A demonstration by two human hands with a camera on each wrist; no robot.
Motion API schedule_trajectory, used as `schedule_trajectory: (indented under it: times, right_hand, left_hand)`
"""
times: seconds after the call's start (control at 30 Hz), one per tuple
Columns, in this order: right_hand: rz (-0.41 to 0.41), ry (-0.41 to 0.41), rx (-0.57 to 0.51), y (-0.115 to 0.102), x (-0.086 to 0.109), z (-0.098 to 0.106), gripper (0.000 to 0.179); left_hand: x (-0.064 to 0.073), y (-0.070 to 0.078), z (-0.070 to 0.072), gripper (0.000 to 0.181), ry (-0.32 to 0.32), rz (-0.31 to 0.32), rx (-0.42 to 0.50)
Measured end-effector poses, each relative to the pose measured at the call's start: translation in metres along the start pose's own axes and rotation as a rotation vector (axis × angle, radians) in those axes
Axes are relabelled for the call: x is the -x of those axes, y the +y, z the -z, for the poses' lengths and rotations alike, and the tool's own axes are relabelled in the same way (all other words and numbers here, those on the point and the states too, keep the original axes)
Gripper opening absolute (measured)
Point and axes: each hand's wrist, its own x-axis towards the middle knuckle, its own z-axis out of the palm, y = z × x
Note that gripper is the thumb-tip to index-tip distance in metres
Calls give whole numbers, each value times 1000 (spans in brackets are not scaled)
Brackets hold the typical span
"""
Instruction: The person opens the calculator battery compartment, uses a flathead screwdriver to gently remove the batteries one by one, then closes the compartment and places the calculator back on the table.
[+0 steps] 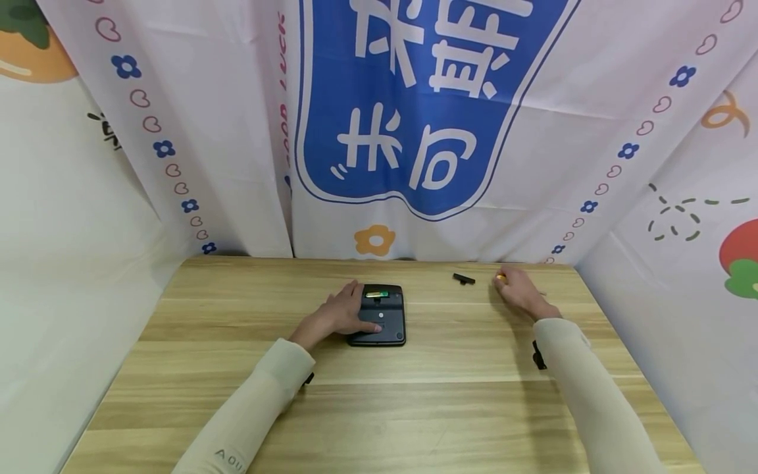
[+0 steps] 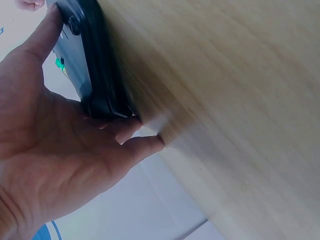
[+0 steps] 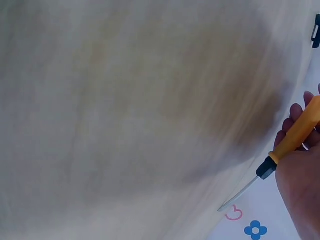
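Observation:
A black calculator (image 1: 391, 321) lies face down on the table, its back up and its battery slot uncovered. In that slot sits a green and gold battery (image 1: 376, 295). My left hand (image 1: 342, 312) holds the calculator from its left side, thumb pressed on the back and fingers at the edge, as the left wrist view also shows. A screwdriver with an orange handle (image 3: 298, 127) is gripped in my right hand (image 1: 518, 289), close over the table at the back right. Its thin metal shaft (image 3: 239, 194) points away past the heel of the hand.
A small black battery cover (image 1: 464, 279) lies between the calculator and my right hand. The wooden table (image 1: 385, 408) ends at the back against a printed white cloth (image 1: 497, 237). More cloth walls stand at left and right.

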Motion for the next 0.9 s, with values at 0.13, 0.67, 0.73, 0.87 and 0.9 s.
schedule_trajectory:
  times: [0.13, 0.67, 0.73, 0.87, 0.9]
  right_hand:
    - [0, -11, 15, 1, 1, -2, 18]
    - [21, -16, 55, 4, 5, -9, 22]
    - [25, -16, 55, 4, 5, -8, 22]
    - [33, -12, 60, 3, 5, -7, 22]
    - [34, -12, 62, 3, 5, -6, 23]
  left_hand:
    - [0, 0, 0, 112, -1, -2, 6]
    - [0, -1, -1, 112, -5, 3, 3]
    - [-1, -1, -1, 112, -4, 3, 1]
    - [-1, -1, -1, 111, -3, 2, -5]
    - [-1, -1, -1, 111, -1, 2, -6]
